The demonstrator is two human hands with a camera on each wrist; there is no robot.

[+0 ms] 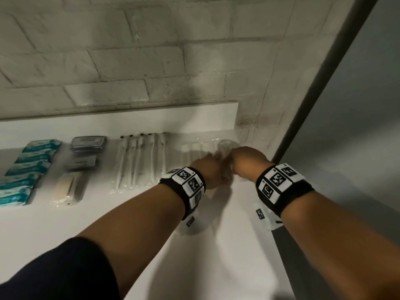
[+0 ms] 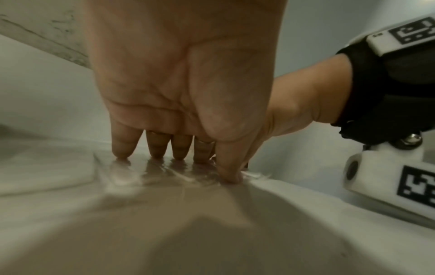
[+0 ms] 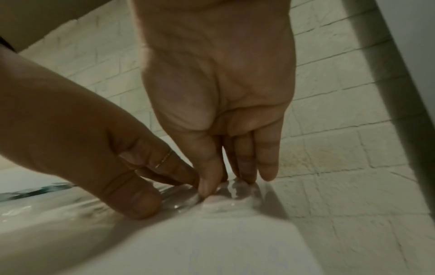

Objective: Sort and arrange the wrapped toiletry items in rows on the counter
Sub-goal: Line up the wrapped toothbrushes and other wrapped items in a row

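At the far right end of the white counter lies a row of clear-wrapped white items, blurred in the head view. Both hands meet over its right end. My left hand points down with straight fingers, and its fingertips and thumb press on the crinkled clear wrapper. My right hand is just to the right, fingers straight and close together, with the thumb tip and fingertips touching a clear-wrapped white item. The left hand touches the same wrapper beside it.
To the left along the counter lie rows of teal packets, grey sachets, beige wrapped items and wrapped toothbrushes. A white brick wall backs the counter. The counter's right edge and a dark post are close to my right hand.
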